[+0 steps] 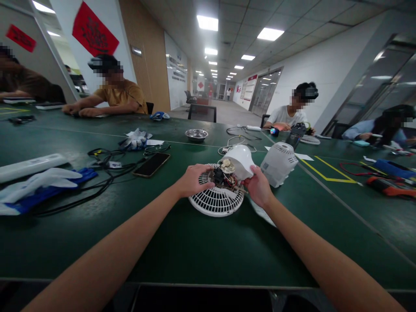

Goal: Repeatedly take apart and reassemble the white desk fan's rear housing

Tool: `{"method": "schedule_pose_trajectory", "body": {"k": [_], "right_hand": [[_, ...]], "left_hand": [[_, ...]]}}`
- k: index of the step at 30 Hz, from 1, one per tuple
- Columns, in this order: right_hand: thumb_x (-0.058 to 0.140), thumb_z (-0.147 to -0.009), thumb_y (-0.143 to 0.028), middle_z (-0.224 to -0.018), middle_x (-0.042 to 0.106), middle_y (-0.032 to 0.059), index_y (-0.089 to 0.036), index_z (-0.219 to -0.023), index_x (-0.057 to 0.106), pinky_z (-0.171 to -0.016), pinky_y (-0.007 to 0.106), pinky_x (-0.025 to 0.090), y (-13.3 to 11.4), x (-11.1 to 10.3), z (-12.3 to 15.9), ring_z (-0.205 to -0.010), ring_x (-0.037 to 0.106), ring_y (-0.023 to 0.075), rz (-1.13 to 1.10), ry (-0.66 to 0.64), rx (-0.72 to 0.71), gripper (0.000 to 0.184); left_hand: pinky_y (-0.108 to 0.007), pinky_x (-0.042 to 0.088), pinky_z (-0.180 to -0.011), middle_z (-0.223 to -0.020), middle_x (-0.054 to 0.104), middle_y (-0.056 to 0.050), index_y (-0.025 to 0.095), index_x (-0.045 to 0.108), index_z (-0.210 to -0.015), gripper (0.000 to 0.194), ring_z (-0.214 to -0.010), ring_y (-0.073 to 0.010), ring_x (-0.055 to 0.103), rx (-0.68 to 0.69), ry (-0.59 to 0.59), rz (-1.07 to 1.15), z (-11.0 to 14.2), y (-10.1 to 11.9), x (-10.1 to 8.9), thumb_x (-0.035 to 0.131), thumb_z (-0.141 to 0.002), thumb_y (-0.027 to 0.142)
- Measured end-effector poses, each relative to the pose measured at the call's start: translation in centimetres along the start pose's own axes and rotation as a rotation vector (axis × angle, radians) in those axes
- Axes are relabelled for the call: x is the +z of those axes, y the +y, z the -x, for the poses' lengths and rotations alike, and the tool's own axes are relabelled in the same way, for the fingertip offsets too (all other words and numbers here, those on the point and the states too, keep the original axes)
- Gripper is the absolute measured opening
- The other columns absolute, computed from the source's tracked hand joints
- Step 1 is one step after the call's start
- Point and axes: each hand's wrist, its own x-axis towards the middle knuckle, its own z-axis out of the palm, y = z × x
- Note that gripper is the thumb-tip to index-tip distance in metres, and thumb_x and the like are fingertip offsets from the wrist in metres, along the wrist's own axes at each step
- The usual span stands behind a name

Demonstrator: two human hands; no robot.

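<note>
In front of me a small fan lies with its round white grille (217,203) down on the green table. Its dark motor (221,177) and some wires are exposed on top. My left hand (195,180) curls its fingers and thumb around the left side of the motor. With its thumb and fingers, my right hand (259,185) grips the lower right edge of a white plastic motor cover (239,158), which is tilted up beside the motor. Part of the motor is hidden behind my left fingers. A white plastic housing (278,164) stands to the right of the cover.
A metal bowl (196,135) sits beyond the fan. To the left are a phone (152,164), black cables (110,177) and work gloves (42,184). Rightward lie yellow tape marks (328,173) and an orange multimeter (391,187). Several people sit around the table.
</note>
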Motion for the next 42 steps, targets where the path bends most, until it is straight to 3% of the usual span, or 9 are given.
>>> {"method": "schedule_pose_trajectory", "body": {"k": [6,10,14,22,30,34,42], "right_hand": [[0.063,-0.083,-0.054,-0.108,0.067,0.0020,-0.031,-0.121,0.045,-0.073,0.038,0.056,0.0,0.2,0.5,-0.089,0.067,0.0236,0.210,-0.051,-0.147,0.048],[0.075,-0.078,-0.045,-0.106,0.067,0.0030,-0.032,-0.131,0.039,-0.084,0.043,0.056,-0.1,0.4,1.3,-0.095,0.066,0.0250,0.416,-0.178,-0.235,0.065],[0.079,-0.076,-0.042,-0.114,0.065,0.0063,-0.031,-0.140,0.033,-0.089,0.049,0.055,-0.4,0.4,1.8,-0.099,0.066,0.0278,0.601,-0.205,-0.358,0.079],[0.074,-0.080,-0.038,-0.126,0.061,0.0098,-0.029,-0.142,0.039,-0.090,0.049,0.054,-1.4,0.7,2.1,-0.108,0.062,0.0307,0.854,-0.297,-0.498,0.072],[0.073,-0.078,-0.038,-0.122,0.062,0.0094,-0.028,-0.145,0.033,-0.092,0.048,0.053,-0.9,0.1,1.7,-0.105,0.062,0.0306,0.867,-0.317,-0.485,0.078],[0.071,-0.078,-0.042,-0.125,0.061,0.0102,-0.028,-0.146,0.034,-0.097,0.050,0.050,-1.3,0.0,1.8,-0.109,0.061,0.0326,0.843,-0.385,-0.514,0.078],[0.076,-0.079,-0.044,-0.138,0.059,0.0103,-0.028,-0.148,0.036,-0.104,0.052,0.045,-2.0,0.8,2.5,-0.121,0.059,0.0334,0.858,-0.359,-0.417,0.081]], "left_hand": [[-0.054,0.027,-0.115,-0.135,0.064,-0.014,0.023,0.067,-0.126,0.071,-0.129,-0.0379,0.051,-0.020,0.016,0.074,0.1,0.5,-0.3,0.082,-0.066,0.058],[-0.053,0.031,-0.112,-0.131,0.065,-0.014,0.022,0.066,-0.126,0.074,-0.124,-0.0377,0.053,-0.018,0.001,0.038,0.0,0.2,-0.2,0.082,-0.065,0.059],[-0.052,0.031,-0.110,-0.133,0.062,-0.015,0.021,0.056,-0.137,0.089,-0.122,-0.0376,0.053,-0.050,0.011,-0.020,-0.1,0.3,-0.1,0.084,-0.061,0.059],[-0.053,0.032,-0.108,-0.136,0.059,-0.015,0.021,0.049,-0.143,0.098,-0.123,-0.0379,0.053,-0.037,0.028,-0.011,0.1,0.9,-0.2,0.086,-0.059,0.056],[-0.052,0.035,-0.105,-0.126,0.064,-0.014,0.021,0.060,-0.129,0.086,-0.116,-0.0362,0.054,-0.004,-0.042,-0.068,-0.2,1.2,-0.5,0.085,-0.057,0.061],[-0.051,0.039,-0.099,-0.118,0.065,-0.014,0.020,0.065,-0.122,0.071,-0.108,-0.0340,0.056,0.034,-0.080,-0.096,-0.2,1.4,-0.6,0.077,-0.068,0.064],[-0.050,0.040,-0.098,-0.121,0.062,-0.014,0.020,0.067,-0.124,0.072,-0.108,-0.0341,0.054,0.026,-0.126,-0.156,-0.2,1.4,-0.6,0.071,-0.072,0.069]]}}
